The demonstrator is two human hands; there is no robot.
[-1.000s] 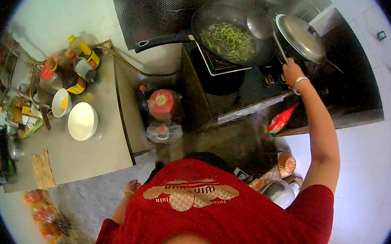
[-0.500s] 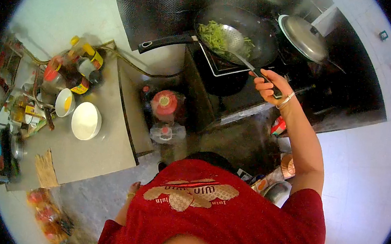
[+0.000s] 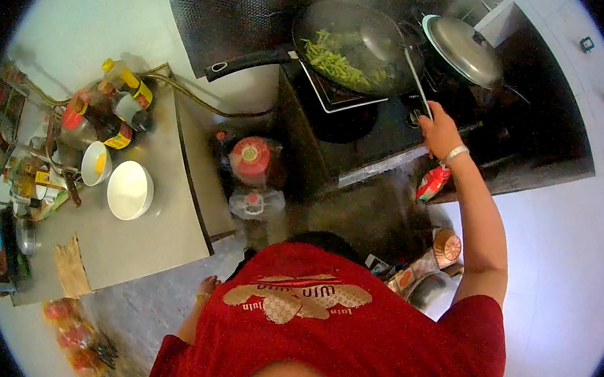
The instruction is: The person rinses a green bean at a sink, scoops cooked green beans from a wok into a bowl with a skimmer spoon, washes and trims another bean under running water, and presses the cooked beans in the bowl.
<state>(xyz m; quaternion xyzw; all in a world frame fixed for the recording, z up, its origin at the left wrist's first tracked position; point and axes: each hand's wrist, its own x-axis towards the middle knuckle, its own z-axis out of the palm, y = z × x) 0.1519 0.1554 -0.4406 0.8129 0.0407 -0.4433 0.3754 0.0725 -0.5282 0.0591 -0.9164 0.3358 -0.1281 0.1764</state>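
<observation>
My right hand is closed around the handle of a metal slotted spoon. The perforated head of the spoon is in the right part of a black wok, blurred by steam. Green vegetable pieces, cut into strips, lie in the left and lower part of the wok. The wok sits on a stove burner, its black handle sticking out to the left. My left hand hangs low beside my body, over the floor. Its fingers look loose and apart, with nothing visible in them.
A lidded pan stands right of the wok. On the left counter are a large white bowl, a smaller bowl with something yellow, and several bottles. A red-topped container stands below, between counter and stove.
My right hand has moved right and slightly down, and the spoon's head has shifted from over the vegetables to the wok's right side. The vegetables lie more spread out. My left hand stays low.
</observation>
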